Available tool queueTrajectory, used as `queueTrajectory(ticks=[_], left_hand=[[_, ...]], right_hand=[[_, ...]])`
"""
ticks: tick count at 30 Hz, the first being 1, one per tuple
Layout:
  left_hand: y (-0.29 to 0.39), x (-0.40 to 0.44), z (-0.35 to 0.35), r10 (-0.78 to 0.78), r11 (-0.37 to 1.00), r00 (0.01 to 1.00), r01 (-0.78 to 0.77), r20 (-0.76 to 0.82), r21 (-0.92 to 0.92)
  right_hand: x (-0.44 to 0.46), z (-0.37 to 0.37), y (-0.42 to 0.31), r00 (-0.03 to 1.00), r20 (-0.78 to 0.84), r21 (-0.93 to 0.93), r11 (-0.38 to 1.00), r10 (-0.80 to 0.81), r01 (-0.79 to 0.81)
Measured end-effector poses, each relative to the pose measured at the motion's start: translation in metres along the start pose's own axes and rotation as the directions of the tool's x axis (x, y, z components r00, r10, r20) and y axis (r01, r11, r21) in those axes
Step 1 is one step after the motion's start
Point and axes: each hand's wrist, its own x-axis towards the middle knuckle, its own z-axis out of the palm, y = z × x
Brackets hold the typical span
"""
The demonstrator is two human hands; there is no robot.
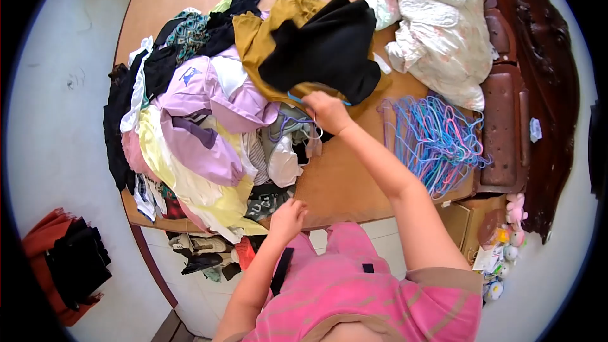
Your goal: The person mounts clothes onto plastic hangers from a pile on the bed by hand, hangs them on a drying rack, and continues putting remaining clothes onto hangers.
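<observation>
My right hand (326,112) is closed around a clothes hanger (294,97), whose blue ends show on both sides of my fingers. From it a black garment (329,41) spreads away from me, above a mustard-yellow garment (250,28); its edge is smeared by motion. A pale hook curves below my fist. My left hand (289,220) hovers by the near edge of the bed, fingers loosely bent and holding nothing. Beside it lies a dark grey printed garment (269,201). A large heap of clothes, with a lilac jacket (190,98) on top, covers the left side.
A tangle of blue, purple and pink hangers (437,142) lies on the bed's right. Behind it is a white quilted blanket (437,38), near the brown padded headboard (505,133). Shoes (202,253) stand on the floor below the edge. Small plush toys (516,209) line the lower right.
</observation>
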Motion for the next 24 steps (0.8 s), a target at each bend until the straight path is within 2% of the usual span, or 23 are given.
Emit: queueTrajectory(ticks=[2,4,7,9,14,16,22,24], left_hand=[[-0.013,0.000,0.008,-0.040,0.999,0.999,0.040,0.038,0.001],[-0.024,0.001,0.015,-0.089,0.996,0.993,0.089,0.071,0.001],[-0.037,0.004,0.021,-0.139,0.990,0.985,0.141,0.100,-0.018],[-0.044,0.008,0.024,-0.149,0.989,0.982,0.151,0.118,-0.011],[-0.042,0.025,0.020,-0.148,0.989,0.981,0.148,0.122,0.011],[-0.039,0.030,0.017,-0.137,0.991,0.986,0.137,0.096,0.015],[-0.036,0.031,0.023,-0.144,0.989,0.984,0.140,0.110,0.041],[-0.032,0.027,0.024,-0.134,0.991,0.984,0.129,0.120,0.045]], right_hand=[[-0.027,0.059,0.038,0.975,0.222,-0.059,0.998,-0.005,0.018],[-0.049,0.088,0.053,0.849,0.492,-0.170,0.978,0.194,-0.125],[-0.071,0.110,0.062,0.826,0.500,-0.203,0.962,0.260,-0.180],[-0.075,0.113,0.067,0.825,0.504,-0.389,0.920,0.254,-0.046],[-0.081,0.103,0.093,0.845,0.494,-0.401,0.916,0.204,0.013],[-0.087,0.100,0.100,0.885,0.415,-0.456,0.890,0.213,0.000],[-0.094,0.110,0.088,0.806,0.488,-0.595,0.804,0.336,0.025],[-0.095,0.106,0.076,0.833,0.441,-0.512,0.856,0.335,-0.074]])
